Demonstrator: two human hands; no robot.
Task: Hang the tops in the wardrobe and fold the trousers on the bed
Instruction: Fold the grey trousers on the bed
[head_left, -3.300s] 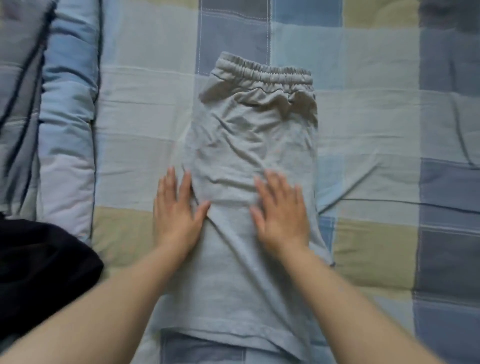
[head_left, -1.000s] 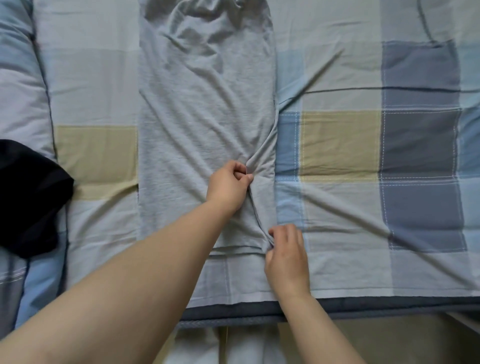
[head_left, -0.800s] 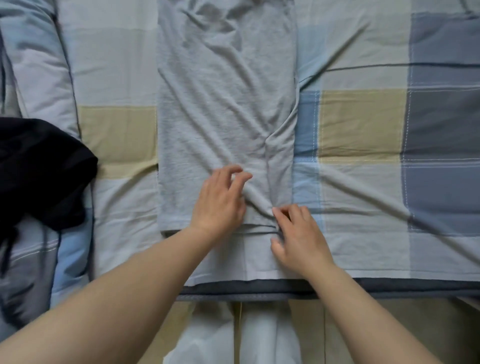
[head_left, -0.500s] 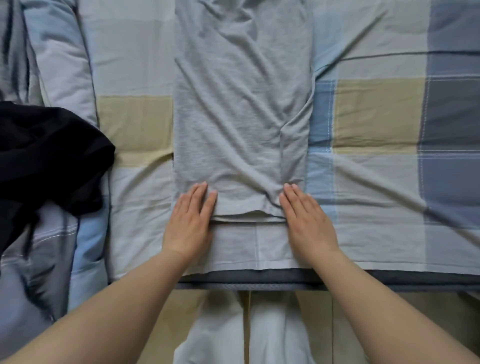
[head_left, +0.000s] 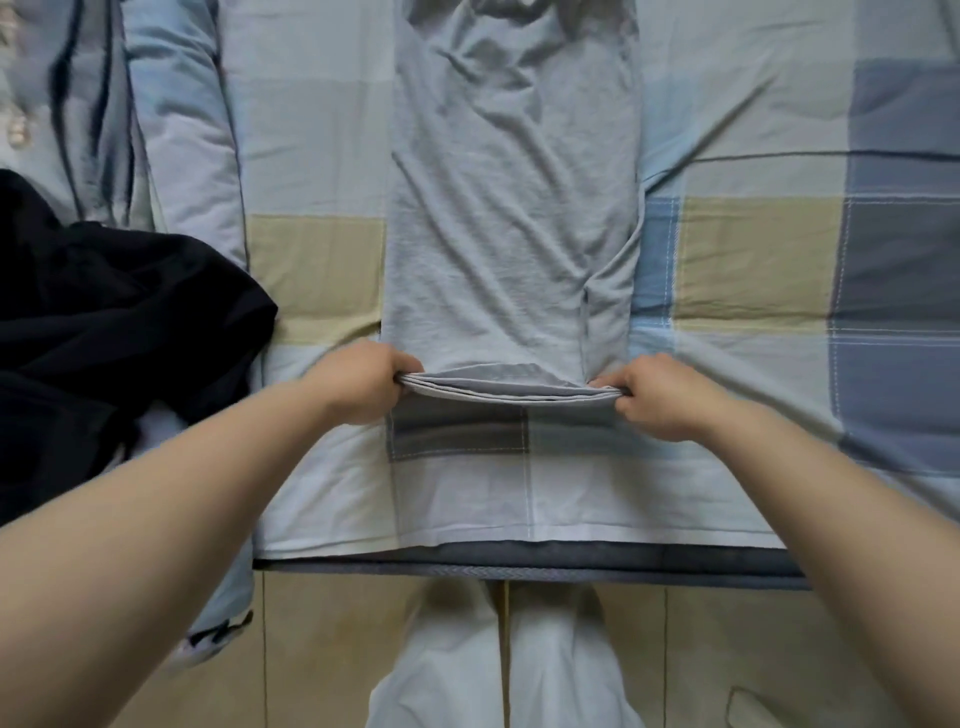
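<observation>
At left of centre the left hand (head_left: 363, 387) has its fingers curled round one hem corner of the grey trousers (head_left: 511, 208); at right of centre the right hand (head_left: 657, 397) grips the other. The trousers lie lengthwise up the middle of the bed (head_left: 753, 260). Best lift both corners level and carry the hem evenly to the waistband. A black garment (head_left: 104, 332) lies at left; tan floor shows along the bottom.

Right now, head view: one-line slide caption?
Left hand and right hand grip the hem corners of grey trousers, lifting them off the patchwork bed cover.
</observation>
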